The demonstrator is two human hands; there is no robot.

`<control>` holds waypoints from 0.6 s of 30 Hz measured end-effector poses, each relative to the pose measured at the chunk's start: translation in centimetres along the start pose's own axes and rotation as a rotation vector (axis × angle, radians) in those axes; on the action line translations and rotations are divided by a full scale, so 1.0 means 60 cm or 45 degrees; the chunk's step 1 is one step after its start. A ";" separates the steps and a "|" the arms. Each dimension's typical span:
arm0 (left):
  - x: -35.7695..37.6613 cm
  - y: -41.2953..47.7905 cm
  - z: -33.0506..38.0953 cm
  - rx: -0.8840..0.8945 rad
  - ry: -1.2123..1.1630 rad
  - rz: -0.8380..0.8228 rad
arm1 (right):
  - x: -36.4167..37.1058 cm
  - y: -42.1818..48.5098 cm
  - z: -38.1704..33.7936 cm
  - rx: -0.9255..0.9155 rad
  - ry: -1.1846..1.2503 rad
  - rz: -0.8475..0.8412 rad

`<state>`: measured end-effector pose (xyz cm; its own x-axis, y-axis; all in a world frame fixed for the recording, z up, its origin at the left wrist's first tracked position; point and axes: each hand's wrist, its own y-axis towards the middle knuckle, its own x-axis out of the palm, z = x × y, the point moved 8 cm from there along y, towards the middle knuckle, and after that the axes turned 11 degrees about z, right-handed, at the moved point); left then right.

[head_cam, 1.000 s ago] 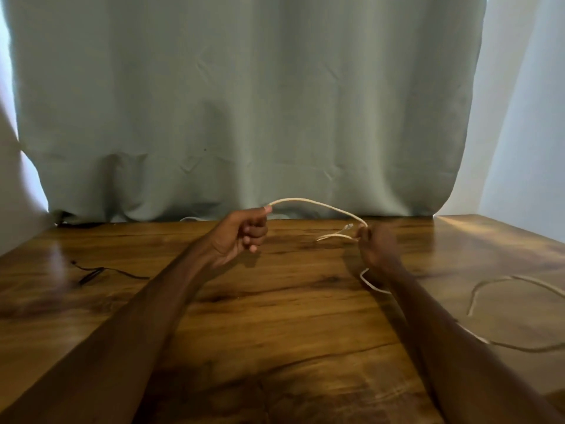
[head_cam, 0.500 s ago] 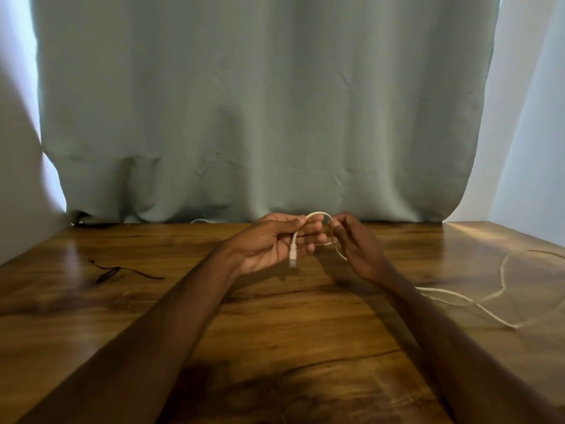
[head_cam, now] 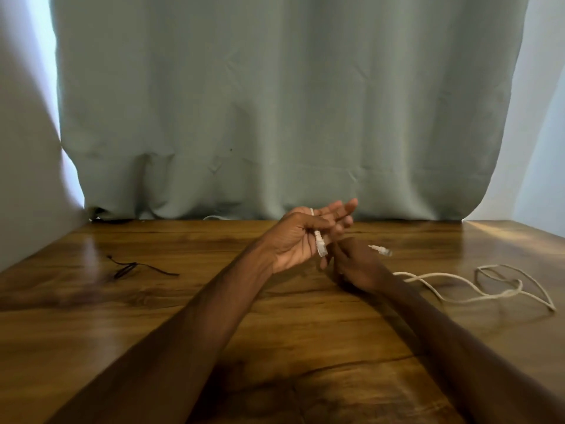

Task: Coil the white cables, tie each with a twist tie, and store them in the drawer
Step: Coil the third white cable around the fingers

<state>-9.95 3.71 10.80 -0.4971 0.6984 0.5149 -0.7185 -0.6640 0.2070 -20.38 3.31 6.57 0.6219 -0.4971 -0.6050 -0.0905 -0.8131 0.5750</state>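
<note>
Early stage, coiling just starting. Left hand [head_cam: 301,240] is raised over the wooden worktop [head_cam: 153,325] at centre, palm toward the camera, fingers [head_cam: 339,209] nearly straight. The white cable [head_cam: 477,290] is draped over the index finger and its clear plug [head_cam: 320,249] hangs down across the palm. It's carried, not gripped.

Right hand [head_cam: 356,266] is just beside it at 4 o'clock, back to the camera and in shadow. Can't tell whether its fingers pinch the cable. A second plug [head_cam: 382,250] sticks out past it at 3 o'clock.

Most of the cable lies loose in slack bends on the worktop at 3 o'clock, so I'd judge at most one wrap is made. A black twist tie [head_cam: 128,267] lies unused at 9 o'clock, well apart. A bit of another white cable [head_cam: 214,216] shows at 12 o'clock under the curtain [head_cam: 275,102].

Left to do: the coiling, tying, storing. No drawer in view.
</note>
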 end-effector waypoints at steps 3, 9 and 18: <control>-0.023 0.005 0.016 0.053 -0.144 0.086 | 0.010 -0.011 -0.025 -0.028 -0.021 -0.100; -0.080 0.013 0.034 0.123 -0.174 0.283 | 0.030 -0.045 -0.079 -0.192 -0.095 -0.336; -0.141 0.010 0.025 0.069 0.329 0.530 | 0.005 -0.059 -0.108 -0.201 0.149 -0.419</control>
<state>-5.40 -3.00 7.83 -0.8459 0.4096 0.3415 -0.4102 -0.9090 0.0742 -14.82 8.02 7.91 0.6831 -0.1718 -0.7098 0.2441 -0.8623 0.4436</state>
